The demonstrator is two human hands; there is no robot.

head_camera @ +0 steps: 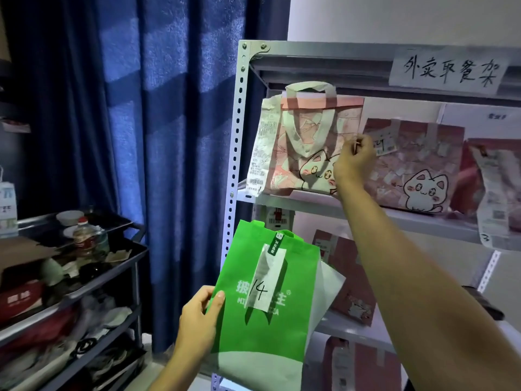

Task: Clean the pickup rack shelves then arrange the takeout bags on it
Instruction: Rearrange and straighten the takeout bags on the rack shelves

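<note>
A grey metal pickup rack (pixel 235 142) stands on the right. My left hand (pixel 198 320) grips the left edge of a flat green takeout bag (pixel 293 328) marked "14", held in front of the lower shelves. On the upper shelf (pixel 315 206) a pink cat-print bag (pixel 304 142) with a long receipt stands at the left end. My right hand (pixel 353 162) pinches that bag's right edge with curled fingers. A second cat-print bag (pixel 417 167) stands right of it, and a third bag (pixel 496 187) with a receipt is at the frame's edge.
A handwritten paper sign (pixel 448 70) is taped to the rack's top rail. More reddish bags (pixel 352 277) sit on the lower shelves. Blue curtains (pixel 158 136) hang behind. A dark cart (pixel 84 277) with a bottle, bowls and clutter stands at the left.
</note>
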